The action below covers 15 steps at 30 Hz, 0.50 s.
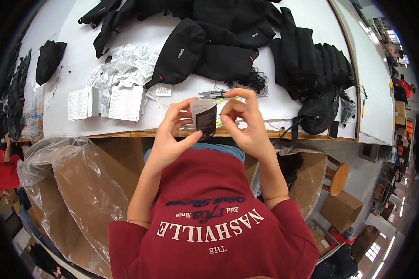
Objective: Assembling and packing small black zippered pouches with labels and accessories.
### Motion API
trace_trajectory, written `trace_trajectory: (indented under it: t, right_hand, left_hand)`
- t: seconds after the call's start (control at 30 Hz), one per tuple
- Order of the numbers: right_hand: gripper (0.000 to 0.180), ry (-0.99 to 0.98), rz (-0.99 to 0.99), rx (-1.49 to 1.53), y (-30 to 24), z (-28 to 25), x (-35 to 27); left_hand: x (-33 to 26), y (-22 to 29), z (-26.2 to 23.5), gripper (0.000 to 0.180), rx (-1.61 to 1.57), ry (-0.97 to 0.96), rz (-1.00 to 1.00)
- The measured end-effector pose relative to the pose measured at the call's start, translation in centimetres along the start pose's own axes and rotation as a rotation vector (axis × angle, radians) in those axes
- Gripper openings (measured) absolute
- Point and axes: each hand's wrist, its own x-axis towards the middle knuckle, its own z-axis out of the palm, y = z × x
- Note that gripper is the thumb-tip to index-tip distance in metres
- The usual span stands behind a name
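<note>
Above the table's near edge, my left hand grips a small folded leaflet, thumb on its front. The leaflet has a whitish upper part and a black printed face. My right hand is just right of it, fingers curled in and the thumb close to them; anything pinched there is too small to make out. Bits of yellow-green show beside the right fingers, partly hidden by them. Just beyond my hands, snips with dark blades lie on the white table.
Two stacks of printed white leaflets and a heap of white labels lie left. Black pouches pile up at the back; more black bags stand right. Black cords are bunched mid-table. A plastic-lined carton stands lower left.
</note>
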Motion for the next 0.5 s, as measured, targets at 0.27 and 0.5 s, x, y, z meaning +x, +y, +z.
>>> trace_trajectory:
  t: [0.27, 0.5]
  right_hand:
    - [0.035, 0.040, -0.085, -0.066, 0.4, 1.5, 0.9]
    - [0.032, 0.090, -0.135, -0.078, 1.1, 2.3, 0.7]
  left_hand:
    - [-0.4, 0.1, 0.8, 0.035, 0.135, 0.149, 0.007]
    - [-0.4, 1.6, 1.4, 0.022, 0.480, 0.240, 0.195]
